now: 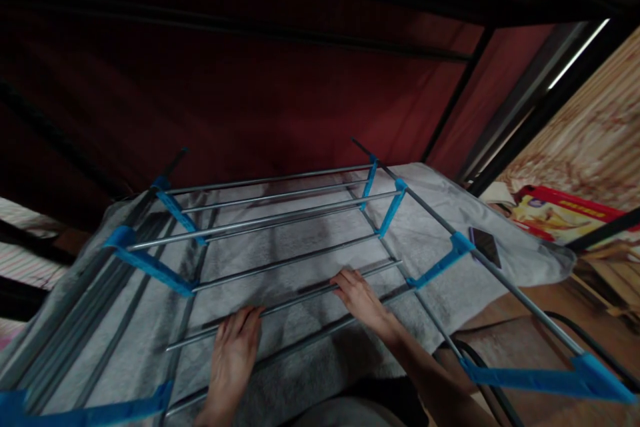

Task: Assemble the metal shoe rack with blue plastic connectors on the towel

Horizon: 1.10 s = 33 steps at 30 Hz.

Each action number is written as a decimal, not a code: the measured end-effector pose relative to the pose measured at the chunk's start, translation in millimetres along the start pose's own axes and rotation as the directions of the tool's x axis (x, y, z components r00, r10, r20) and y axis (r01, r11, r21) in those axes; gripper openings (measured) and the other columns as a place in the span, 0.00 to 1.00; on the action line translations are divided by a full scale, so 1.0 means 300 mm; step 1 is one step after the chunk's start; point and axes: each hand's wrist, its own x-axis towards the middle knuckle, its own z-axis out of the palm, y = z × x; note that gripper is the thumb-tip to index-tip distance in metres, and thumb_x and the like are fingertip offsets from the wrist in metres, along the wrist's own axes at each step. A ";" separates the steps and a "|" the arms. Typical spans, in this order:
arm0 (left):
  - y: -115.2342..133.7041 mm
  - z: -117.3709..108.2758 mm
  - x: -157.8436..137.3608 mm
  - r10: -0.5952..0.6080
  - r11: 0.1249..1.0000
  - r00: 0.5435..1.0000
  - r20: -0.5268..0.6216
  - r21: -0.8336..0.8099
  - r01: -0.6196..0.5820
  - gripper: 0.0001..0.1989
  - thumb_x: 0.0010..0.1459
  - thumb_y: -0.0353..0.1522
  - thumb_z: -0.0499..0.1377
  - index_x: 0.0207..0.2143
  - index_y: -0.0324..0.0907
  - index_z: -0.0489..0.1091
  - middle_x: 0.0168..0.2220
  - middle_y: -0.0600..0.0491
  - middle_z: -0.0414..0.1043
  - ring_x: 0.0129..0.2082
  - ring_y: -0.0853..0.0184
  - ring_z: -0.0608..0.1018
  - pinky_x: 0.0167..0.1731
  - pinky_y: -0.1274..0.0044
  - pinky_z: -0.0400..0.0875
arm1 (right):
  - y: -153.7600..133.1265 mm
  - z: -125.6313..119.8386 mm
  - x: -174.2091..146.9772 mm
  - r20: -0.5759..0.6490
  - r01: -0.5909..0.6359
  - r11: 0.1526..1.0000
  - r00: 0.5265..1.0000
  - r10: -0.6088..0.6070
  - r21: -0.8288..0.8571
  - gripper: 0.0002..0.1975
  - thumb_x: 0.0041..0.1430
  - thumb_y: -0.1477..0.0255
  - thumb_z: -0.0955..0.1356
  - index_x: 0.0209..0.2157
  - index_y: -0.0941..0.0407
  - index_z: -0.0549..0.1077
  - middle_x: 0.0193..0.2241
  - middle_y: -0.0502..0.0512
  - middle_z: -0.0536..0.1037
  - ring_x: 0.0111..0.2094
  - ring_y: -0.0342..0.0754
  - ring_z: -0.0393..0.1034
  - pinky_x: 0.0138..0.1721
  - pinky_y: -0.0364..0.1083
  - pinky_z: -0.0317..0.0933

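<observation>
A thin grey metal rod (295, 301) lies crosswise in front of me, with both its ends free. My left hand (235, 343) is closed over its left part, fingers curled on top. Farther right along the same rod, my right hand (357, 295) grips it between thumb and fingers. Around and beyond it stands a partly assembled rack of metal tubes (280, 217) joined by blue plastic brackets (157, 272). More crossbars run between its two sides. The rod's ends lie near the side tubes; whether they touch them, I cannot tell.
A grey blanket (445, 197) lies under the rack. Several loose tubes (87, 307) rest at the left. A phone (485, 247) is on the blanket at right, near a red and yellow box (565, 210). A dark red panel (280, 93) and dark bars close the back.
</observation>
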 end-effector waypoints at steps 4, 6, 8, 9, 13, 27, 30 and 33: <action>0.023 -0.012 0.002 -0.023 1.000 1.000 0.013 -0.009 0.023 0.20 0.71 0.32 0.44 0.49 0.49 0.76 0.47 0.51 0.81 0.46 0.58 0.81 0.50 0.65 0.73 | 0.000 -0.005 -0.019 0.015 0.009 1.000 1.000 -0.009 0.004 0.14 0.69 0.77 0.65 0.51 0.50 0.75 0.48 0.53 0.78 0.50 0.50 0.74 0.61 0.57 0.65; 0.028 -0.015 0.005 -0.030 0.999 0.999 0.033 -0.021 0.031 0.20 0.70 0.33 0.45 0.49 0.50 0.76 0.47 0.51 0.82 0.46 0.58 0.82 0.50 0.64 0.74 | 0.002 -0.007 -0.020 0.019 0.018 1.000 1.000 -0.018 0.014 0.14 0.68 0.77 0.65 0.51 0.50 0.75 0.47 0.54 0.79 0.50 0.51 0.74 0.60 0.57 0.66; 0.028 -0.013 0.009 -0.030 0.999 0.998 0.059 -0.033 0.032 0.19 0.70 0.32 0.46 0.50 0.51 0.76 0.47 0.52 0.82 0.47 0.58 0.82 0.50 0.64 0.75 | 0.004 -0.007 -0.014 0.015 0.024 1.000 1.000 -0.024 0.018 0.13 0.68 0.76 0.65 0.50 0.50 0.76 0.46 0.54 0.79 0.49 0.51 0.74 0.58 0.56 0.68; 0.027 -0.011 0.010 -0.028 0.999 0.997 0.067 -0.037 0.031 0.19 0.70 0.31 0.46 0.50 0.51 0.76 0.48 0.52 0.82 0.47 0.58 0.82 0.51 0.64 0.75 | 0.005 -0.006 -0.008 0.010 0.027 0.999 1.000 -0.027 0.018 0.13 0.68 0.76 0.65 0.50 0.50 0.76 0.46 0.54 0.79 0.49 0.51 0.74 0.57 0.56 0.69; 0.028 -0.004 0.022 -0.047 0.998 0.996 0.076 -0.025 0.049 0.21 0.68 0.27 0.46 0.51 0.50 0.75 0.49 0.52 0.82 0.49 0.58 0.82 0.54 0.63 0.74 | 0.010 -0.001 0.025 -0.021 0.052 0.999 0.998 -0.052 0.009 0.13 0.68 0.75 0.65 0.50 0.50 0.77 0.45 0.54 0.79 0.48 0.51 0.74 0.56 0.56 0.69; 0.037 -0.037 0.187 -0.178 0.969 0.984 0.024 -0.168 0.179 0.27 0.65 0.23 0.48 0.59 0.55 0.71 0.57 0.51 0.75 0.58 0.56 0.74 0.61 0.57 0.73 | 0.109 0.019 0.090 -0.096 0.109 0.994 0.990 -0.107 0.014 0.14 0.73 0.67 0.61 0.51 0.49 0.75 0.46 0.55 0.79 0.48 0.52 0.74 0.52 0.55 0.70; 0.041 -0.038 0.212 -0.262 0.938 0.965 -0.025 -0.240 0.249 0.27 0.67 0.25 0.48 0.61 0.59 0.68 0.61 0.50 0.71 0.61 0.53 0.72 0.62 0.55 0.71 | 0.164 0.020 0.073 -0.149 0.039 0.999 0.988 -0.043 -0.024 0.14 0.73 0.65 0.61 0.51 0.50 0.75 0.46 0.56 0.79 0.47 0.53 0.74 0.50 0.55 0.69; 0.015 -0.013 0.245 -0.378 0.884 0.917 -0.129 -0.346 0.315 0.23 0.67 0.27 0.49 0.59 0.55 0.70 0.62 0.47 0.69 0.62 0.53 0.72 0.62 0.56 0.71 | 0.187 0.028 0.072 -0.192 -0.006 1.000 0.981 0.002 -0.023 0.14 0.73 0.64 0.61 0.50 0.51 0.75 0.45 0.57 0.79 0.47 0.54 0.74 0.49 0.54 0.68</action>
